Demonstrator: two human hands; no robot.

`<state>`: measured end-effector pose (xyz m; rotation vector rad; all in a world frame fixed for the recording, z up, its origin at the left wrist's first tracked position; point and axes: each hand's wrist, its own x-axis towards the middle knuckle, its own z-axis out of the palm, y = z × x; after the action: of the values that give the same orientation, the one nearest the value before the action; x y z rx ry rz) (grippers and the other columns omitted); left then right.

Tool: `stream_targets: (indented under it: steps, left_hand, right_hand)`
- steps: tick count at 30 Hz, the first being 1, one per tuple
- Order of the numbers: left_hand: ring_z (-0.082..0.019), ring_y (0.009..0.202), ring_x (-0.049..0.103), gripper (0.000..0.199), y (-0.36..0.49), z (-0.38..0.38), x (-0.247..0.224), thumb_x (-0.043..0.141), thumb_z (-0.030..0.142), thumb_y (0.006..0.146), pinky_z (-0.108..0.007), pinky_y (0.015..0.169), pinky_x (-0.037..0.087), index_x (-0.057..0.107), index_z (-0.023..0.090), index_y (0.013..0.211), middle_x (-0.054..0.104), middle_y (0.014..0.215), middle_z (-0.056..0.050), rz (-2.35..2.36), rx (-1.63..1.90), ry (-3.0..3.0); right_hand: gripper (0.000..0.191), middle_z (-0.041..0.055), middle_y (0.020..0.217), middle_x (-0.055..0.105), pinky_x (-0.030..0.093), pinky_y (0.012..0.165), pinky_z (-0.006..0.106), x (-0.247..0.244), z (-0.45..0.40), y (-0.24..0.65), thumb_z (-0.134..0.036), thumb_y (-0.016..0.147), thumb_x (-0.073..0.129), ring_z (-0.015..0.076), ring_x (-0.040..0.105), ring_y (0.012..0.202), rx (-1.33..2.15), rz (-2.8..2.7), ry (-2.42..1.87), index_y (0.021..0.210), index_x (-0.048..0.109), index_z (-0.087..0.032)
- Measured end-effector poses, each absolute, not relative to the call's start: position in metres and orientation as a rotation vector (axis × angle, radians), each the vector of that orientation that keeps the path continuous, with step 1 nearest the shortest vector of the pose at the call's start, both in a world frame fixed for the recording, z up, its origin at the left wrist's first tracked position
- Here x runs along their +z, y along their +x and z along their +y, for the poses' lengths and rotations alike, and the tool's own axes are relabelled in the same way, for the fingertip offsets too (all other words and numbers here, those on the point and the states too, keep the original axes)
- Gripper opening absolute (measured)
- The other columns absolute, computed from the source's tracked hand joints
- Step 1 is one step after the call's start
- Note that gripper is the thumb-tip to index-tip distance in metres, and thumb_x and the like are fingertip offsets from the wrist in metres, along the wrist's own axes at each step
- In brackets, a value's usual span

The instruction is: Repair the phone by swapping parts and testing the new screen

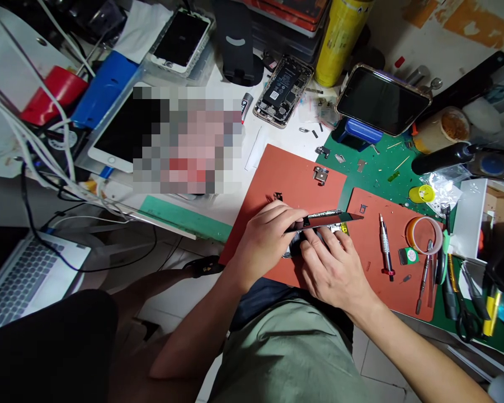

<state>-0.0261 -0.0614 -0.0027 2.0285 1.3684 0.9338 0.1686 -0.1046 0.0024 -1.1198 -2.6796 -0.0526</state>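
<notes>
A white table (224, 207) and a green mat (403, 179) are before me, and near me lies a red-brown mat (258, 184). My left hand (271, 226) grips a dark phone screen (325, 221), which is raised and tilted above the opened phone body (293, 247) on this mat. My right hand (333, 266) has its fingers bent at the phone body; whether they pinch something, I cannot tell. The screen and my fingers cover most of it. At right are a screwdriver (385, 249), a tape roll (410, 229) and black scissors (467, 324). On the far side, another opened phone (283, 89) lies beside a yellow can (342, 42), and a dark phone (384, 98) leans at a blue holder (361, 134). A black stand (235, 61) carries a white curved mark. The prints on the battery (284, 83), the can and the green-white label (409, 256) are too small for reading
</notes>
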Motion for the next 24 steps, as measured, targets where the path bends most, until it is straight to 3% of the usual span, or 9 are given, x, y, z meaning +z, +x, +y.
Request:
stream_targets:
  steps: [7, 16, 21, 24]
  left_hand:
    - [-0.015, 0.092, 0.070, 0.032, -0.026, -0.060, -0.004, 0.071, -0.003, 0.088, -0.023, 0.089, 0.056, 0.076, 0.021, 0.108, 0.076, 0.096, 0.002, 1.380, 0.965, 2.017]
    - [-0.014, 0.094, 0.070, 0.031, -0.025, -0.061, -0.008, 0.072, -0.002, 0.089, -0.023, 0.091, 0.056, 0.076, 0.020, 0.110, 0.077, 0.098, 0.001, 1.380, 0.999, 1.990]
    - [-0.015, 0.093, 0.071, 0.031, -0.024, -0.061, -0.009, 0.067, -0.002, 0.091, -0.025, 0.088, 0.057, 0.075, 0.022, 0.109, 0.077, 0.097, 0.001, 1.355, 1.041, 1.976]
    - [-0.014, 0.089, 0.070, 0.029, -0.024, -0.060, -0.008, 0.065, -0.001, 0.092, -0.025, 0.084, 0.057, 0.074, 0.022, 0.108, 0.075, 0.095, 0.001, 1.336, 1.065, 1.977]
  right_hand:
    - [0.037, 0.0256, 0.142, 0.067, 0.041, 0.100, 0.046, -0.005, -0.112, 0.163, -0.024, 0.098, 0.057, 0.0355, 0.056, 0.127, -0.185, -2.732, -1.094, 0.127, 0.067, -0.004]
    - [0.036, 0.0203, 0.142, 0.069, 0.041, 0.101, 0.048, -0.006, -0.114, 0.158, -0.031, 0.100, 0.057, 0.0355, 0.058, 0.122, -0.198, -2.663, -1.198, 0.123, 0.070, -0.007]
    - [0.035, 0.0213, 0.138, 0.072, 0.043, 0.101, 0.049, -0.008, -0.116, 0.161, -0.029, 0.099, 0.058, 0.0366, 0.059, 0.125, -0.183, -2.603, -1.168, 0.121, 0.070, -0.006]
    - [0.029, 0.0238, 0.133, 0.073, 0.046, 0.094, 0.046, -0.009, -0.120, 0.165, -0.028, 0.097, 0.059, 0.0352, 0.063, 0.117, -0.193, -2.516, -1.094, 0.112, 0.072, -0.007]
